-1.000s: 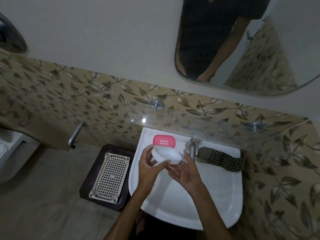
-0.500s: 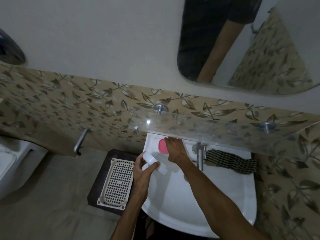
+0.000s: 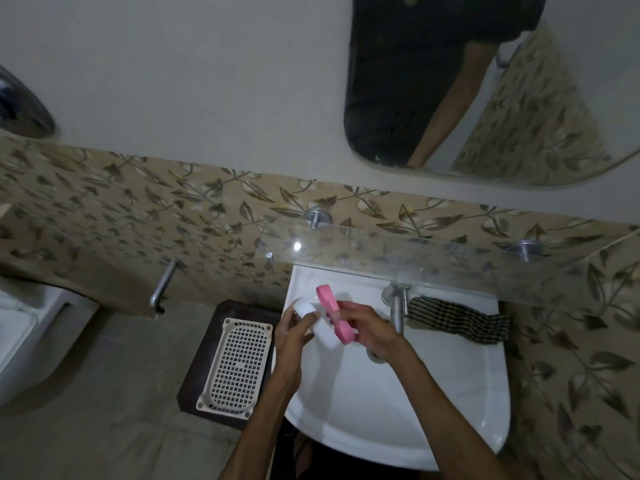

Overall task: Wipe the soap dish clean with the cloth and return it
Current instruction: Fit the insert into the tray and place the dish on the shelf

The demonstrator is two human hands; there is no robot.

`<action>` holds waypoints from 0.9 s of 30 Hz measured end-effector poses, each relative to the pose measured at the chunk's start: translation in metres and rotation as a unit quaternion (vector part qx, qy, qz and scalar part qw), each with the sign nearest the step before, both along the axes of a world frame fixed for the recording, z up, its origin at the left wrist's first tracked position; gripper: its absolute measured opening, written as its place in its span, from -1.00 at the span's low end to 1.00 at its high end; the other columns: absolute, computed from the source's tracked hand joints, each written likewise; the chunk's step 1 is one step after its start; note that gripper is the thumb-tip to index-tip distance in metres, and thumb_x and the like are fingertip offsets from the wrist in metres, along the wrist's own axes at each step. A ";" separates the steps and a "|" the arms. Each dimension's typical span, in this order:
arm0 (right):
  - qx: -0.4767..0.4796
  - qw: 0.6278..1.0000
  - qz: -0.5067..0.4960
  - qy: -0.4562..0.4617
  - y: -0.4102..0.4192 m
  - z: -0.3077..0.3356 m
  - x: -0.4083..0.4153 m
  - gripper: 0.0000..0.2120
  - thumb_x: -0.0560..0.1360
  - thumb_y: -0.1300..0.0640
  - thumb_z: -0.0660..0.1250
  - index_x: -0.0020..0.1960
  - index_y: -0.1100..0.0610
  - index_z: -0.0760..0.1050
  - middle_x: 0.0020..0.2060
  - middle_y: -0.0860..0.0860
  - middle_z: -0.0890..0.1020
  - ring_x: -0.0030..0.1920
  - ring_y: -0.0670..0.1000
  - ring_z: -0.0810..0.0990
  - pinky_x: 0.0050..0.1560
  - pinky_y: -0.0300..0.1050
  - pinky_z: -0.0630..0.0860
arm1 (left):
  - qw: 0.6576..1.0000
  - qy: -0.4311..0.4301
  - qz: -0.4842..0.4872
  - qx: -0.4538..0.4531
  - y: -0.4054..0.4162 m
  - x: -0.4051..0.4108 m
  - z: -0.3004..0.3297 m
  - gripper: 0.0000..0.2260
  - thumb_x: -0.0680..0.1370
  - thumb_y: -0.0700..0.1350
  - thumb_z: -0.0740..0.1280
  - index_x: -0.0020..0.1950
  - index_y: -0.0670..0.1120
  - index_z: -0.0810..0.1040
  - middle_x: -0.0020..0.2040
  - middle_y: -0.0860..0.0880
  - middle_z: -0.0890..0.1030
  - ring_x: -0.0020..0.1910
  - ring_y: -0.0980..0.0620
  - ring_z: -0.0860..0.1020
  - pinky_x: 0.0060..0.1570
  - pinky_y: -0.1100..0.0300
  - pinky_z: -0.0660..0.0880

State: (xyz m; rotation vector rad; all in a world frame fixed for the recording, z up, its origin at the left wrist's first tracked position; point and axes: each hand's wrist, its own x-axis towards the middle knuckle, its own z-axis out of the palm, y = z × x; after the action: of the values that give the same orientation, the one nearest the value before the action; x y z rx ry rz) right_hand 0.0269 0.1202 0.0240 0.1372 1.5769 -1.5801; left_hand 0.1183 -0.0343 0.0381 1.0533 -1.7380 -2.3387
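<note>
My left hand (image 3: 293,332) grips a white oval soap dish part (image 3: 313,320) tilted on edge over the left side of the white sink (image 3: 450,393). My right hand (image 3: 372,329) holds the pink slotted soap dish insert (image 3: 334,311), also tilted, right beside the white part and touching it. A dark checked cloth (image 3: 457,318) lies crumpled on the sink's back rim to the right of the tap (image 3: 397,304); neither hand touches it.
A glass shelf (image 3: 433,261) juts out above the sink's back edge. A cream perforated tray (image 3: 235,363) rests on a dark stool left of the sink. A metal bar (image 3: 162,287) sticks out of the tiled wall. A mirror (image 3: 485,81) hangs above.
My right hand reached to the sink's back left corner, picked up the pink insert and brought it forward beside the white part. My left hand kept hold of the white part.
</note>
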 end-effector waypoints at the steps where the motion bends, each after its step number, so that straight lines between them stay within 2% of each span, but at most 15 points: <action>1: -0.015 1.000 -0.002 -0.006 0.004 0.004 0.007 -0.58 0.37 -0.04 0.55 0.22 -0.07 0.68 0.10 0.02 0.72 0.10 0.03 0.67 0.07 -0.10 0.58 | 1.000 0.004 -0.013 0.003 0.003 -0.001 0.003 -0.57 0.40 0.03 0.48 0.25 -0.02 0.68 0.12 -0.04 0.75 0.18 -0.09 0.68 0.08 0.04 0.63; 4: -0.023 0.999 -0.012 0.022 0.013 0.017 0.023 -0.54 0.38 0.00 0.55 0.27 -0.07 0.65 0.18 0.01 0.72 0.16 0.00 0.70 0.02 -0.16 0.61 | 0.998 0.021 -0.055 0.004 0.011 -0.003 0.011 -0.58 0.44 0.06 0.43 0.28 0.01 0.68 0.17 -0.06 0.74 0.19 -0.07 0.69 0.03 0.08 0.63; 6: -0.027 0.998 -0.034 0.037 0.020 0.027 0.030 -0.54 0.38 0.04 0.56 0.27 -0.04 0.65 0.17 0.03 0.71 0.19 0.04 0.69 0.00 -0.13 0.62 | 0.997 0.030 -0.076 0.008 0.017 -0.003 0.014 -0.60 0.48 0.06 0.40 0.29 0.00 0.67 0.18 -0.08 0.73 0.20 -0.08 0.68 0.00 0.11 0.64; 10: -0.022 0.996 -0.064 0.060 0.034 0.049 0.040 -0.49 0.35 0.04 0.57 0.29 0.01 0.63 0.17 0.07 0.71 0.20 0.09 0.68 -0.01 -0.14 0.62 | 0.991 0.043 -0.121 0.024 0.031 -0.002 0.023 -0.54 0.46 0.17 0.42 0.30 0.03 0.67 0.21 -0.13 0.71 0.20 -0.10 0.68 -0.01 0.12 0.64; 14: -0.026 0.992 -0.094 0.076 0.047 0.062 0.045 -0.52 0.40 0.13 0.56 0.31 0.05 0.61 0.16 0.06 0.72 0.19 0.10 0.69 0.00 -0.12 0.64 | 0.987 0.058 -0.144 0.035 0.041 -0.004 0.030 -0.59 0.50 0.12 0.40 0.30 0.00 0.66 0.21 -0.16 0.71 0.21 -0.14 0.67 0.08 0.02 0.64; 18: -0.024 0.989 -0.109 0.092 0.058 0.071 0.050 -0.50 0.36 0.07 0.56 0.29 0.01 0.62 0.13 0.03 0.73 0.18 0.10 0.69 0.00 -0.09 0.62 | 0.985 0.073 -0.152 0.035 0.052 -0.006 0.035 -0.65 0.54 0.03 0.37 0.27 -0.08 0.67 0.18 -0.20 0.71 0.24 -0.24 0.64 0.15 -0.07 0.61; 23: -0.027 0.985 -0.131 0.108 0.065 0.077 0.051 -0.44 0.24 0.00 0.61 0.24 -0.01 0.66 0.08 0.00 0.76 0.12 0.05 0.72 -0.04 -0.13 0.66 | 0.986 0.086 -0.137 0.050 0.063 -0.006 0.043 -0.56 0.49 0.07 0.40 0.30 -0.12 0.65 0.20 -0.23 0.69 0.26 -0.28 0.62 0.13 -0.09 0.61; 27: -0.022 0.985 -0.123 0.123 0.070 0.081 0.050 -0.50 0.28 0.07 0.61 0.22 -0.03 0.67 0.08 0.01 0.76 0.15 0.10 0.72 0.02 -0.05 0.68 | 0.981 0.095 -0.158 0.056 0.066 -0.005 0.050 -0.52 0.50 0.11 0.41 0.34 -0.11 0.63 0.25 -0.26 0.66 0.27 -0.28 0.62 0.19 -0.11 0.59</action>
State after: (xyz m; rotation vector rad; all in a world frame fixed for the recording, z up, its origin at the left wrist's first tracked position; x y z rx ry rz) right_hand 0.0771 0.1904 0.1049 0.1201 1.7665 -1.8798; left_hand 0.1131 0.0314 0.0883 0.5708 -1.8338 -2.6461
